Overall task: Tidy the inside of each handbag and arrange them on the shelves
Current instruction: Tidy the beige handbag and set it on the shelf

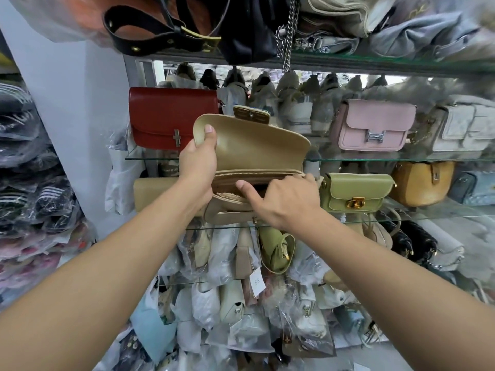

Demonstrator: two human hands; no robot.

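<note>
Your right hand [284, 202] dips into the open tan handbag [230, 214], fingertips hidden inside, so you cannot tell its grip. Your left hand [199, 156] pinches the raised flap [254, 140]. Behind, a red bag [166, 116] stands on the glass shelf [375, 159].

Glass shelves before me. Top shelf [375, 64]: black bag [249, 30], denim bags [417, 36]. Middle shelf [361, 159]: red bag [166, 116] left, pink bag [372, 127], grey bag [463, 127] right. Lower shelf [428, 216]: green bag [353, 194], mustard bag [420, 183] just beside it.
</note>
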